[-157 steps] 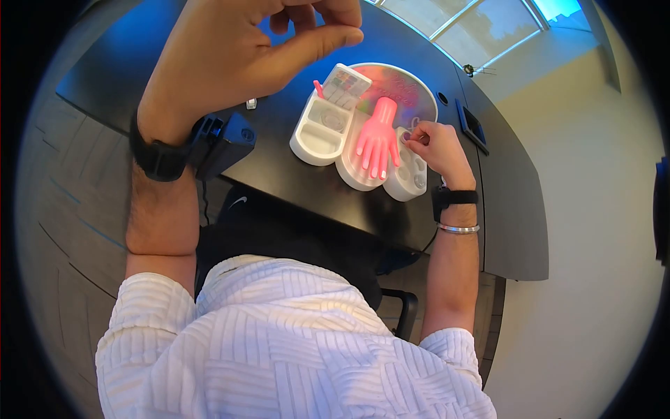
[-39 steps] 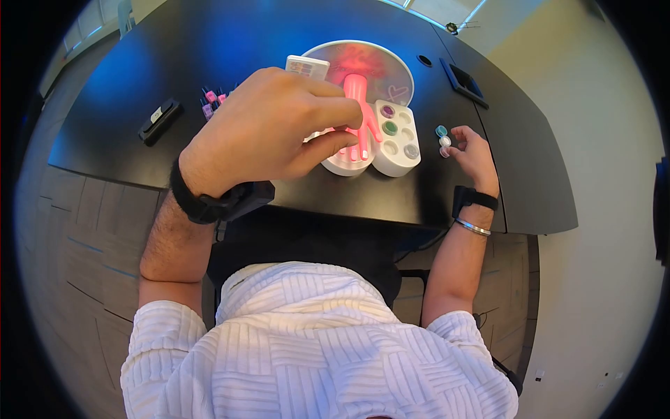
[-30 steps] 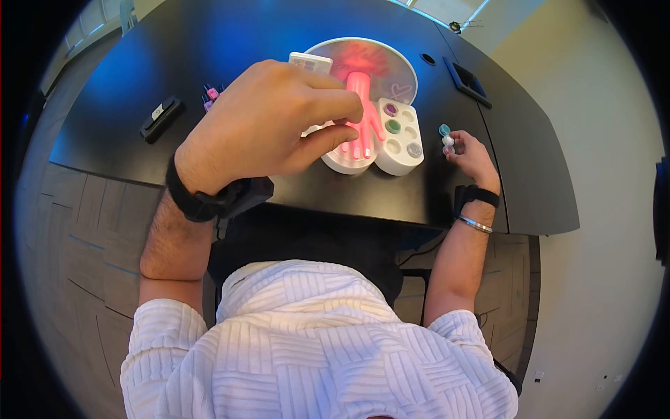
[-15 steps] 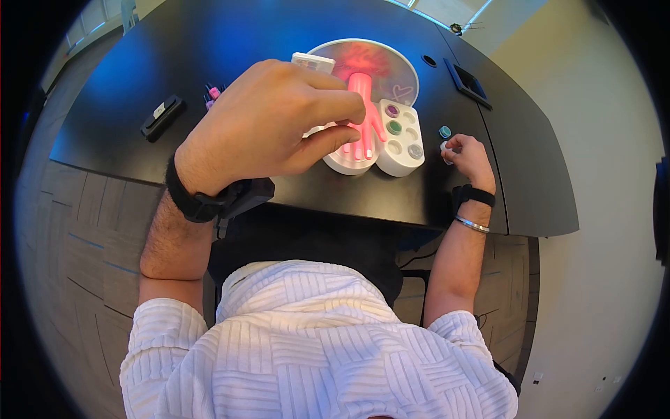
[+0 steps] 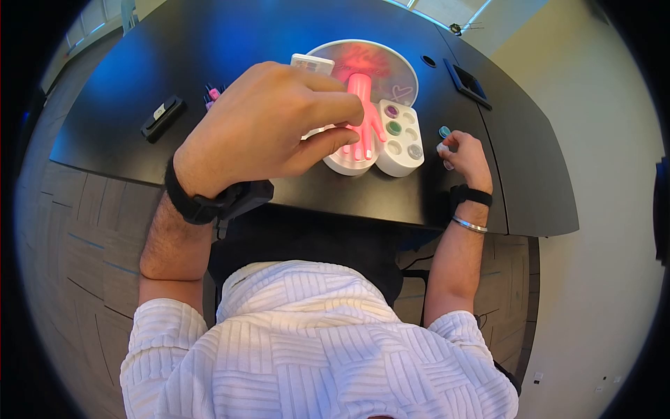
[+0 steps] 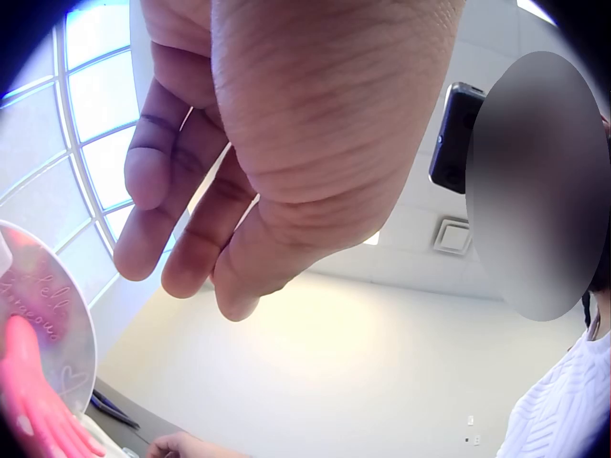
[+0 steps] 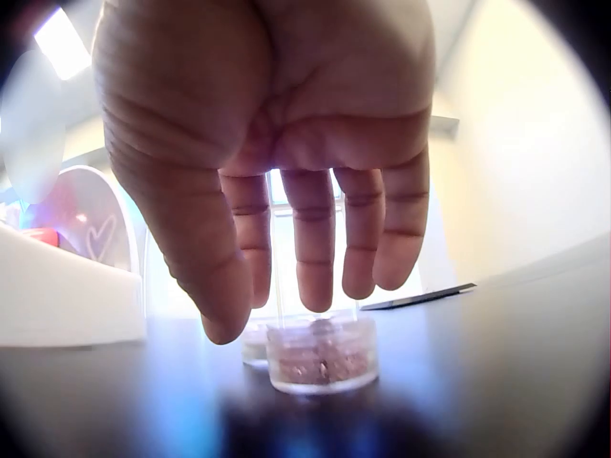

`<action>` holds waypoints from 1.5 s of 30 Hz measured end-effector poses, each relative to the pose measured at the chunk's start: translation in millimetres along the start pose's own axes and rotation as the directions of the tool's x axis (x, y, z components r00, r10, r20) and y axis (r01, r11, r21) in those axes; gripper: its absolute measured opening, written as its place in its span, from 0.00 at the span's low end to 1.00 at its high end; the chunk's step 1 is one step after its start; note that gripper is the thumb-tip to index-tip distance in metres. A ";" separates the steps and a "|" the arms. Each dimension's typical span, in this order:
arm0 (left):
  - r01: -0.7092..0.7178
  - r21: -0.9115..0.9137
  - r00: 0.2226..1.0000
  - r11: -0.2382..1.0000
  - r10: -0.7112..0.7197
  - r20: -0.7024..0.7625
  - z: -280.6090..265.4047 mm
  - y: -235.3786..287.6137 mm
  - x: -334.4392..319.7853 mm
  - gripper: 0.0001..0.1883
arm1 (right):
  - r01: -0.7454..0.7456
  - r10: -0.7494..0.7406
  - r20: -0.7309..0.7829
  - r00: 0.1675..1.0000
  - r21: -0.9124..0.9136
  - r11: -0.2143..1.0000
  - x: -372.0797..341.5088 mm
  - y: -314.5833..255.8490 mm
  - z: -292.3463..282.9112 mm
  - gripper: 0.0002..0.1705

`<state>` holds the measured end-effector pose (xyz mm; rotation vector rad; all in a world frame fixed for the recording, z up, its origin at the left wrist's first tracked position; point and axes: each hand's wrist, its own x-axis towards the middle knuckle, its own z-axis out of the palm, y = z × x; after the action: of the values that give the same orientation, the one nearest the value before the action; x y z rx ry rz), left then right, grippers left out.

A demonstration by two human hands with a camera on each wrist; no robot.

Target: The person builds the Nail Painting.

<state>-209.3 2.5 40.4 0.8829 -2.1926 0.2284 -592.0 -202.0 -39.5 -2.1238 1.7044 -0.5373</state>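
Observation:
My left hand (image 5: 272, 126) hovers in front of the pink model hand (image 5: 360, 98), its fingers loosely bent and a gap between thumb and index finger. Nothing shows in its grasp in the left wrist view. On the table's right side, my right hand (image 5: 469, 159) reaches down over small round glitter pots. The fingers hang nearly straight above a clear pot of pinkish glitter (image 7: 323, 358), and a second pot (image 7: 255, 345) stands partly hidden behind it. From the head, a whitish pot (image 5: 442, 148) lies right at the fingertips, with a teal pot (image 5: 444, 131) just beyond.
A white pot holder (image 5: 399, 162) with round wells carries purple, green and silvery pots beside the model hand. Behind rises a round mirror-like panel (image 5: 406, 73). Nail polish bottles (image 5: 212, 93) and a black case (image 5: 163, 119) lie left. A black frame (image 5: 467, 84) lies at the back right.
My right hand has gone from the pot holder to the loose pots on the right. The whitish pot has shifted slightly left over the last second. My left hand has come down lower, then stayed put.

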 end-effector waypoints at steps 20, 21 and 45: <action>0.002 -0.019 1.000 1.000 -0.002 -0.009 0.1 2.0 -0.2 0.07 | 0.322 -0.312 0.104 0.944 -0.095 0.942 -42.8 -83.7 4.9 0.17; 0.000 -0.019 1.000 1.000 0.000 -0.010 -0.1 2.7 -0.6 0.07 | 0.310 -0.302 0.096 0.948 -0.087 0.947 -42.8 -83.5 5.9 0.17; 0.011 0.020 1.000 1.000 -0.012 0.029 -2.5 4.4 -0.9 0.08 | 0.491 -0.491 0.065 0.868 0.029 0.871 -45.8 -99.6 23.9 0.12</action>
<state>-210.3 7.3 42.0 0.9149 -2.2148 0.2341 -505.4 -135.8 -12.9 -2.5415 1.1040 -0.5948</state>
